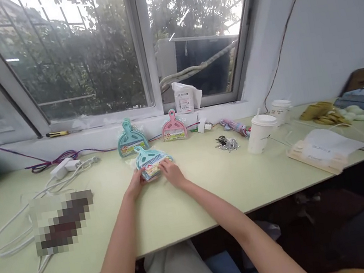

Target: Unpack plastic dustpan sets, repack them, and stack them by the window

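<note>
Turquoise dustpan (151, 156) lies between the left grip (137, 181) and right grip (172, 172).

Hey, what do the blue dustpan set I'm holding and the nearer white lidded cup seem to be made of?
Blue dustpan set: likely moulded plastic, with a smooth, evenly coloured body; the glinting edge suggests a clear plastic wrapper.

Nearer white cup: probably paper, going by its plain, fairly matte wall; its lid looks like smooth plastic, though this view can't confirm it.
</note>
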The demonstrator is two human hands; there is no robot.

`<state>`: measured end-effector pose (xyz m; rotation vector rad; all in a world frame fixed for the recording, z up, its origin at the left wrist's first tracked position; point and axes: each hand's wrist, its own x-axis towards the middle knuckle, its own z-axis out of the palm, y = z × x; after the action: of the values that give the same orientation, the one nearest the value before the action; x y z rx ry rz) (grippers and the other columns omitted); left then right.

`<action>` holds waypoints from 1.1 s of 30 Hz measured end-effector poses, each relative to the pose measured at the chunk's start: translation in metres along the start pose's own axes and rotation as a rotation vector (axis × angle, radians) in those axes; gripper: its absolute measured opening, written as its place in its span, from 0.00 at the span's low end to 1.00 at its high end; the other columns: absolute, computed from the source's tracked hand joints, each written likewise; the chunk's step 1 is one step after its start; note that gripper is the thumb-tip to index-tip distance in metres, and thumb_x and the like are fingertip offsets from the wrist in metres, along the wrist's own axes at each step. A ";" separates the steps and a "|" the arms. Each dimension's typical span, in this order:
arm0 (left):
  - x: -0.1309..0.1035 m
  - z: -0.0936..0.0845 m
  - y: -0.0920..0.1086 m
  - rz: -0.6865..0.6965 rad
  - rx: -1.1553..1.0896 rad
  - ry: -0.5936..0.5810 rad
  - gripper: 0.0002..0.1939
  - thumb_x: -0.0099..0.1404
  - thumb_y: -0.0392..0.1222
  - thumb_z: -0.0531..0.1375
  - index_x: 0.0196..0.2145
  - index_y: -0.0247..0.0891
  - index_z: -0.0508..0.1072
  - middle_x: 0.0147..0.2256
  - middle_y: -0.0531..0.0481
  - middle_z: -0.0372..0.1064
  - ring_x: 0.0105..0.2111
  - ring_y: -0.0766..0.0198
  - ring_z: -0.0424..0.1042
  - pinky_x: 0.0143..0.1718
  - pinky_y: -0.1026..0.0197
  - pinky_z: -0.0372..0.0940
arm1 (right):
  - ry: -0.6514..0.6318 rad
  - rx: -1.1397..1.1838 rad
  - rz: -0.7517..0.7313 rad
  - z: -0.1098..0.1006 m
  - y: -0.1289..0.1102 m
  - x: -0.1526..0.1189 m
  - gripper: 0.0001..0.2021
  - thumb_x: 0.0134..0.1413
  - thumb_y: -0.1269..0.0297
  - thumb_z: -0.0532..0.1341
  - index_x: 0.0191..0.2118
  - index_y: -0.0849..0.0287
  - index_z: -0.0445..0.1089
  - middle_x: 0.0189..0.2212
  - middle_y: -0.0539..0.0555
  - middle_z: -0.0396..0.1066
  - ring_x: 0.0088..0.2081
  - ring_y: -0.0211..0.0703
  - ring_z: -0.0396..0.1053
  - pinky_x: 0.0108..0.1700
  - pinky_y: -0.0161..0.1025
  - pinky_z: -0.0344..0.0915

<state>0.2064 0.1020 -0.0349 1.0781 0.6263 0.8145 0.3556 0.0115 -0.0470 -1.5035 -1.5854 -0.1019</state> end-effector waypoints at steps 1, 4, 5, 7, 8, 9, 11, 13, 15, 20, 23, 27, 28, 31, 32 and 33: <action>-0.003 0.002 -0.003 0.017 0.010 0.028 0.23 0.58 0.40 0.63 0.50 0.38 0.62 0.42 0.42 0.74 0.36 0.55 0.77 0.34 0.51 0.75 | 0.033 0.057 0.050 -0.002 0.005 -0.003 0.13 0.65 0.60 0.49 0.40 0.58 0.69 0.42 0.56 0.67 0.40 0.42 0.68 0.44 0.39 0.64; -0.014 0.006 -0.008 0.017 0.066 0.078 0.28 0.58 0.44 0.64 0.52 0.40 0.58 0.42 0.42 0.74 0.31 0.57 0.77 0.32 0.53 0.74 | 0.124 0.261 0.229 -0.007 0.020 -0.008 0.13 0.62 0.57 0.53 0.38 0.60 0.70 0.42 0.57 0.68 0.33 0.39 0.70 0.37 0.38 0.68; -0.018 0.007 -0.009 0.015 0.074 0.072 0.29 0.57 0.45 0.64 0.53 0.41 0.57 0.41 0.42 0.74 0.31 0.57 0.77 0.33 0.54 0.74 | 0.133 0.331 0.300 -0.007 0.024 -0.008 0.14 0.61 0.55 0.53 0.36 0.60 0.70 0.40 0.56 0.69 0.30 0.38 0.70 0.34 0.37 0.68; -0.026 0.009 -0.010 0.013 0.094 0.029 0.31 0.56 0.46 0.65 0.53 0.42 0.57 0.42 0.43 0.74 0.31 0.58 0.77 0.33 0.54 0.73 | 0.116 0.450 0.420 -0.007 0.029 -0.008 0.16 0.58 0.52 0.56 0.29 0.60 0.71 0.32 0.53 0.72 0.26 0.38 0.70 0.33 0.37 0.68; -0.029 0.009 -0.011 0.016 0.105 -0.001 0.32 0.55 0.46 0.66 0.53 0.42 0.57 0.42 0.44 0.74 0.30 0.58 0.77 0.33 0.55 0.73 | 0.109 0.506 0.479 -0.008 0.030 -0.007 0.17 0.56 0.52 0.57 0.27 0.60 0.71 0.28 0.52 0.72 0.25 0.38 0.70 0.33 0.37 0.69; -0.031 0.010 -0.011 0.019 0.117 -0.035 0.33 0.54 0.46 0.66 0.54 0.43 0.57 0.41 0.45 0.74 0.30 0.59 0.77 0.34 0.56 0.73 | 0.106 0.567 0.534 -0.008 0.031 -0.007 0.16 0.54 0.52 0.59 0.25 0.60 0.71 0.25 0.51 0.72 0.25 0.39 0.71 0.34 0.38 0.70; -0.034 0.011 -0.012 0.031 0.129 -0.106 0.35 0.52 0.45 0.67 0.54 0.44 0.57 0.41 0.46 0.74 0.30 0.61 0.77 0.35 0.57 0.72 | 0.131 0.709 0.633 -0.010 0.034 -0.006 0.11 0.50 0.56 0.64 0.26 0.59 0.70 0.23 0.50 0.72 0.26 0.40 0.73 0.37 0.39 0.71; -0.034 0.011 -0.013 0.048 0.117 -0.156 0.37 0.51 0.43 0.68 0.56 0.46 0.56 0.43 0.47 0.73 0.31 0.62 0.77 0.38 0.56 0.72 | 0.197 0.838 0.698 -0.012 0.037 -0.006 0.10 0.45 0.61 0.68 0.29 0.59 0.69 0.24 0.49 0.73 0.28 0.40 0.74 0.39 0.39 0.72; -0.033 0.011 -0.013 0.056 0.097 -0.182 0.40 0.50 0.42 0.68 0.57 0.49 0.55 0.46 0.48 0.72 0.34 0.62 0.77 0.41 0.55 0.71 | 0.243 0.926 0.728 -0.015 0.040 -0.006 0.13 0.41 0.65 0.71 0.31 0.59 0.67 0.26 0.48 0.74 0.30 0.39 0.74 0.42 0.39 0.73; -0.032 0.013 -0.013 0.032 0.071 -0.246 0.41 0.50 0.42 0.69 0.58 0.54 0.55 0.54 0.50 0.67 0.45 0.59 0.74 0.48 0.53 0.69 | 0.184 1.110 0.718 -0.017 0.041 -0.005 0.17 0.37 0.69 0.72 0.36 0.59 0.67 0.34 0.51 0.77 0.37 0.39 0.75 0.47 0.39 0.72; -0.031 0.015 -0.014 0.000 0.086 -0.306 0.41 0.50 0.43 0.70 0.58 0.53 0.57 0.57 0.49 0.65 0.48 0.57 0.72 0.51 0.51 0.67 | 0.166 1.135 0.742 -0.017 0.037 -0.004 0.16 0.37 0.71 0.72 0.35 0.59 0.68 0.35 0.52 0.77 0.39 0.40 0.75 0.48 0.39 0.72; -0.028 0.016 -0.013 -0.026 0.184 -0.357 0.31 0.56 0.59 0.63 0.54 0.45 0.66 0.51 0.44 0.70 0.49 0.54 0.71 0.53 0.50 0.64 | 0.192 1.117 0.769 -0.016 0.033 -0.004 0.16 0.37 0.71 0.72 0.35 0.59 0.69 0.36 0.53 0.77 0.38 0.42 0.75 0.45 0.42 0.74; -0.027 0.014 -0.012 -0.002 0.219 -0.327 0.30 0.57 0.63 0.60 0.51 0.42 0.69 0.49 0.43 0.72 0.49 0.53 0.71 0.53 0.50 0.64 | 0.210 1.111 0.775 -0.016 0.033 -0.003 0.17 0.37 0.71 0.72 0.35 0.59 0.69 0.36 0.53 0.77 0.38 0.42 0.75 0.44 0.42 0.74; -0.022 0.006 -0.010 0.081 0.338 -0.141 0.33 0.58 0.69 0.54 0.42 0.35 0.75 0.40 0.39 0.75 0.44 0.51 0.74 0.47 0.52 0.66 | 0.214 1.071 0.789 -0.019 0.036 -0.002 0.17 0.35 0.72 0.72 0.35 0.59 0.69 0.33 0.52 0.77 0.36 0.43 0.76 0.41 0.42 0.76; -0.021 0.003 -0.010 0.082 0.369 -0.087 0.32 0.58 0.68 0.55 0.40 0.34 0.75 0.38 0.38 0.76 0.41 0.51 0.75 0.43 0.53 0.68 | 0.203 1.057 0.790 -0.021 0.037 -0.002 0.18 0.34 0.73 0.72 0.35 0.58 0.69 0.32 0.51 0.77 0.35 0.43 0.76 0.40 0.42 0.76; -0.020 0.000 -0.010 0.068 0.388 -0.048 0.32 0.57 0.68 0.56 0.39 0.33 0.75 0.37 0.38 0.76 0.38 0.52 0.75 0.39 0.54 0.69 | 0.187 1.046 0.792 -0.024 0.038 -0.001 0.18 0.33 0.73 0.73 0.34 0.58 0.69 0.31 0.50 0.77 0.35 0.42 0.76 0.40 0.42 0.76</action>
<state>0.1978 0.0836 -0.0429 1.4742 0.7280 0.7388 0.4000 0.0056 -0.0534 -1.0826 -0.5803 0.8717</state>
